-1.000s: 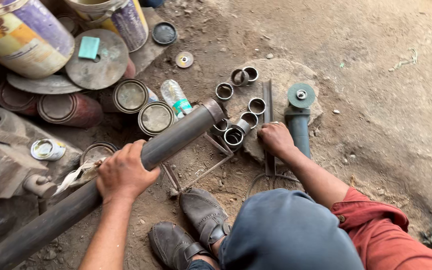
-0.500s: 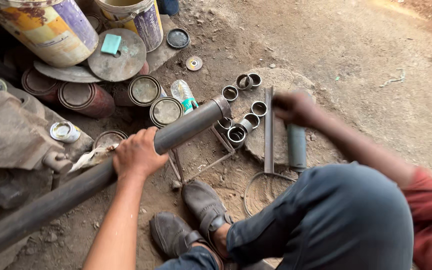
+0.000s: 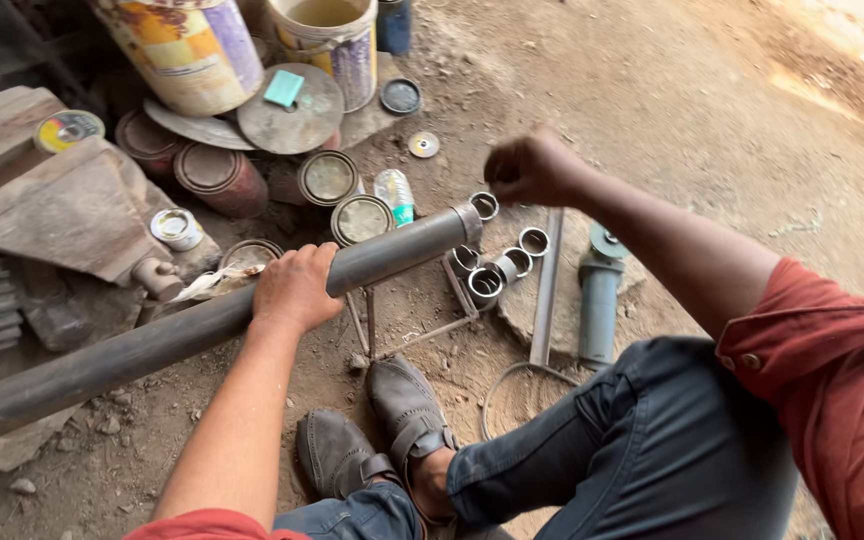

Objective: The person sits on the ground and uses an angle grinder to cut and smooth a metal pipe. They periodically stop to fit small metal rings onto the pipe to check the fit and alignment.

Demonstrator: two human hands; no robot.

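My left hand [image 3: 295,288] is wrapped around a long dark metal pipe [image 3: 392,250] that runs from the lower left up to the middle of the ground. Several short cut pipe rings [image 3: 485,285] lie just past the pipe's open end. My right hand [image 3: 532,168] hovers with curled fingers over the far rings, right above one ring [image 3: 484,205]. Whether it holds anything is hidden by the fingers. A grey angle grinder [image 3: 599,290] lies to the right of the rings, beside a flat metal bar [image 3: 547,290].
Paint cans [image 3: 187,45], a bucket [image 3: 337,45], rusty tins [image 3: 327,178], a plastic bottle [image 3: 395,192] and a cutting disc [image 3: 68,130] crowd the upper left. My shoes [image 3: 407,405] stand under the pipe. A wire loop [image 3: 512,385] lies by my knee. Bare dirt stretches to the right.
My right hand left the ground near the angle grinder and rose up and away to the far rings. My left hand kept its hold on the pipe.
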